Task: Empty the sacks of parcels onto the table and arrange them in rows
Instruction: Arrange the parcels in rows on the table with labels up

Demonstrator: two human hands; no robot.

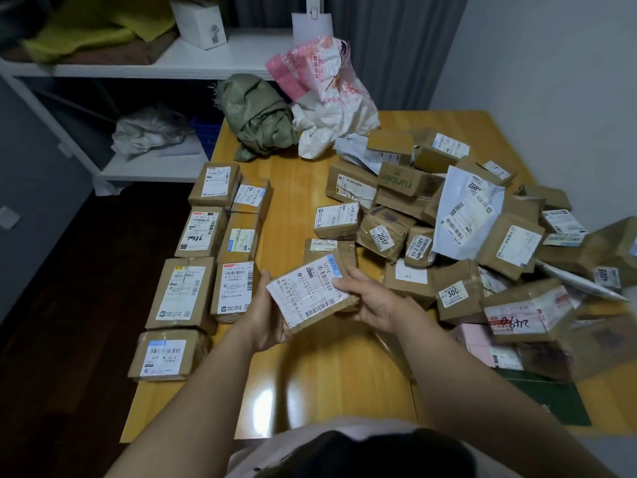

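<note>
I hold a flat brown parcel [310, 291] with a white label above the middle of the wooden table [293, 181]. My left hand [265, 319] grips its left and lower edge, and my right hand [368, 301] grips its right edge. Along the table's left side, several brown parcels [198, 232] lie in two neat rows, labels up. A loose heap of parcels [465, 236], brown boxes and white mailers, covers the right half. Two emptied sacks, one green [258, 115] and one pink and white [327, 91], lie crumpled at the far end.
A white shelf unit [144, 63] stands behind the table's far left, holding cloth and a small white box [201, 24]. A dark green flat box [551, 398] lies at the near right. Dark floor lies left of the table; a wall is close on the right.
</note>
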